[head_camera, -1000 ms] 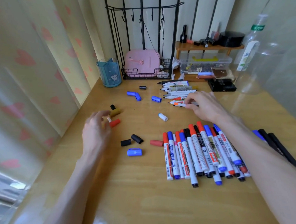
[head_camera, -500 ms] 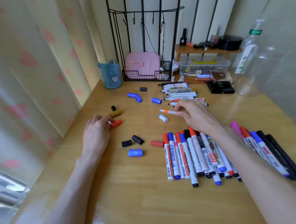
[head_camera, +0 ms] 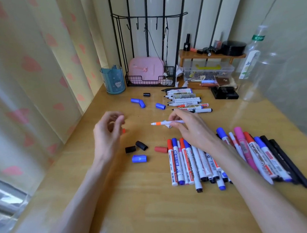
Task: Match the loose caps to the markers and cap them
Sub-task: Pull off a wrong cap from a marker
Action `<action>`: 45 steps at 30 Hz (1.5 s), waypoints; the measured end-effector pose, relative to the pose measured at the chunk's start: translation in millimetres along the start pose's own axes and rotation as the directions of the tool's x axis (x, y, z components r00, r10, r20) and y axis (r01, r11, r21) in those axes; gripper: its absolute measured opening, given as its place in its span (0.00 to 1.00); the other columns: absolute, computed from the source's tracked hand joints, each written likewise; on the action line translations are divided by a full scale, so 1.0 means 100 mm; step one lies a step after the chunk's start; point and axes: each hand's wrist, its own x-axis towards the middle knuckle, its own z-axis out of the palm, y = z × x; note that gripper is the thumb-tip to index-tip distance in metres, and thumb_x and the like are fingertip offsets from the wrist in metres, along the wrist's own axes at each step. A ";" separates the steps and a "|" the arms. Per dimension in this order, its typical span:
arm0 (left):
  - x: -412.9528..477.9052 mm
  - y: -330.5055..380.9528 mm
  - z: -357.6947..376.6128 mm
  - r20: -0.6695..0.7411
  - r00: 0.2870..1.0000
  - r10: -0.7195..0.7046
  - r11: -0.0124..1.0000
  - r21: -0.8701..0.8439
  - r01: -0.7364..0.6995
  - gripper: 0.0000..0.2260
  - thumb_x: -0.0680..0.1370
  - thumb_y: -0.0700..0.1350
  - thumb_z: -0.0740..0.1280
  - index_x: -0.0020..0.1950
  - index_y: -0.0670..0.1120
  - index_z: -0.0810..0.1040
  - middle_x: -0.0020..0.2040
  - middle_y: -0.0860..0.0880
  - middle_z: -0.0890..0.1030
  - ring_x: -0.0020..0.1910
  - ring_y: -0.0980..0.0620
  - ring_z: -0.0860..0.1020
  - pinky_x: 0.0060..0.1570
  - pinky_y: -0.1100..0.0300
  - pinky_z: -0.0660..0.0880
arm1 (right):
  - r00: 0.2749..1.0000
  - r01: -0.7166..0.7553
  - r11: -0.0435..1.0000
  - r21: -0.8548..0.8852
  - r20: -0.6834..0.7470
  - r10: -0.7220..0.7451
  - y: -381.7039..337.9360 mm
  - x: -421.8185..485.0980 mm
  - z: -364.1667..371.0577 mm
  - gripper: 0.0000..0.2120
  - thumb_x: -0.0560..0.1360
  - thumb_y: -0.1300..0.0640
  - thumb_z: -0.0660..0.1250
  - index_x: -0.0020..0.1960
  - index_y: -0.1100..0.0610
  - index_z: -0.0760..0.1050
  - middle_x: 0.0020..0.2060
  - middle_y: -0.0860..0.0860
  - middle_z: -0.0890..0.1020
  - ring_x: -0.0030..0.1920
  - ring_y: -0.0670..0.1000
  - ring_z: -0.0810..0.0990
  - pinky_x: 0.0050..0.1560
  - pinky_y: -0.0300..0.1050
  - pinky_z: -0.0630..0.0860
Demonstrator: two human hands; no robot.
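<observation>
My right hand (head_camera: pixel 189 130) pinches a thin white marker with an orange collar (head_camera: pixel 161 123), its bare tip pointing left. My left hand (head_camera: pixel 108 134) hovers to its left, blurred, thumb and fingers curled round a red cap (head_camera: pixel 123 130) that mostly hides behind the thumb. Loose caps lie on the wooden table (head_camera: pixel 154 214): a blue cap (head_camera: pixel 139 158), two black caps (head_camera: pixel 141 145), another red cap (head_camera: pixel 160 149), blue ones farther back (head_camera: pixel 160 105). Uncapped markers (head_camera: pixel 184 100) lie in a row at the back. Capped markers (head_camera: pixel 185 161) are piled under my right forearm.
A blue pen cup (head_camera: pixel 113 79), a wire rack with a pink case (head_camera: pixel 147 72), a clear box (head_camera: pixel 209 71) and a black box (head_camera: pixel 224 93) line the back. A plastic bottle (head_camera: pixel 252 57) stands right. Curtains hang along the left edge.
My right hand took the orange-collared marker from the back row and drew it toward the middle. My left hand closed on the red cap and lifted off the table.
</observation>
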 end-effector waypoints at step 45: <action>-0.55 0.29 0.53 0.531 0.847 0.021 0.980 -0.180 0.088 0.02 0.80 0.39 0.73 0.50 0.43 0.86 0.37 0.46 0.87 0.38 0.47 0.86 0.44 0.58 0.82 | 0.974 -0.075 0.997 0.013 -0.215 0.076 -0.24 -0.97 -0.22 0.08 0.80 0.61 0.71 0.55 0.52 0.86 0.36 0.37 0.78 0.37 0.36 0.75 0.38 0.28 0.65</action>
